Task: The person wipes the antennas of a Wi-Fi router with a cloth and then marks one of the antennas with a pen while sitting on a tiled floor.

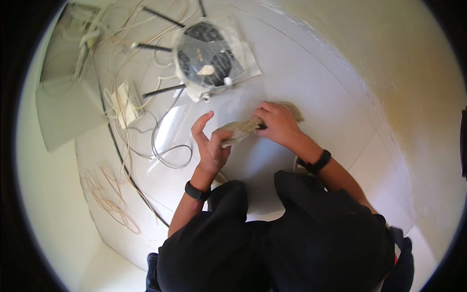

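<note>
A greyish-brown cloth rag [242, 130] is stretched and bunched between my two hands, above the floor just past my knees. My left hand [213, 146] grips its left end, with the index finger raised away from it. On the other end, my right hand [279, 122] has its fingers curled round the rag, and a flap of it shows beyond the knuckles. A small dark patch under the right fingers is too unclear to name. Beyond both hands lies a round black wireless router [205, 54] with several antennas, on or partly wrapped in clear plastic.
Left of the router is a small white box [126, 104] with cables attached. An open recessed wall box [71, 40] full of wires has a panel [69, 115] hanging below it. Loose cables [109, 200] cross the glossy tiled floor [328, 120]. A wall [401, 73] rises at right.
</note>
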{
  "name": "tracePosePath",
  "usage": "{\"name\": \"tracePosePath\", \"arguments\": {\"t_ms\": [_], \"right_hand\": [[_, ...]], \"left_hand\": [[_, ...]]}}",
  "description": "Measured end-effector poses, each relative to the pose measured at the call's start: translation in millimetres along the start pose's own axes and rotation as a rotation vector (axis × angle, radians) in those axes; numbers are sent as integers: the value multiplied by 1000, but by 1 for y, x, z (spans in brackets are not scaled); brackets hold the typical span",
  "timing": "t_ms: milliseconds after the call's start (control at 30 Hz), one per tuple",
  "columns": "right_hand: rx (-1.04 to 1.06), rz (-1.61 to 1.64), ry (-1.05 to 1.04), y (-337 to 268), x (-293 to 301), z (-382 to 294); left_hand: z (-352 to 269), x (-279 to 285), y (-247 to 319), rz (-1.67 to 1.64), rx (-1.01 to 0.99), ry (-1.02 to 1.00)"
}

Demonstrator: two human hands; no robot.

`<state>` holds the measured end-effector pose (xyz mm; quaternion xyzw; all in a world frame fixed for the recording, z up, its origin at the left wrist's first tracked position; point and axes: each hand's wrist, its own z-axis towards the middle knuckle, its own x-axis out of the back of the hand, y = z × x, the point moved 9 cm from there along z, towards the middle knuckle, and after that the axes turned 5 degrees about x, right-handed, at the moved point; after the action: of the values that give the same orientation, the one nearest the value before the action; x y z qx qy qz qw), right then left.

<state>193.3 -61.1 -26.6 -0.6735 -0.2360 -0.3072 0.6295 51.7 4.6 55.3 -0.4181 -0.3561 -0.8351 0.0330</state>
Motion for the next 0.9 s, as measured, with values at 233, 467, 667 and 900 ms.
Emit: {"name": "tracePosePath", "arguments": {"t_ms": [233, 467, 667, 900], "right_hand": [[39, -80, -39, -13, 50, 12], [130, -157, 38, -41, 73, 29], [151, -145, -90, -54, 75, 42], [379, -241, -251, -78, 50, 89]], "left_hand": [[60, 22, 48, 317, -262, 29], [58, 43, 25, 328, -147, 85], [55, 55, 4, 87, -13, 97], [63, 65, -4, 135, 66, 130]]}}
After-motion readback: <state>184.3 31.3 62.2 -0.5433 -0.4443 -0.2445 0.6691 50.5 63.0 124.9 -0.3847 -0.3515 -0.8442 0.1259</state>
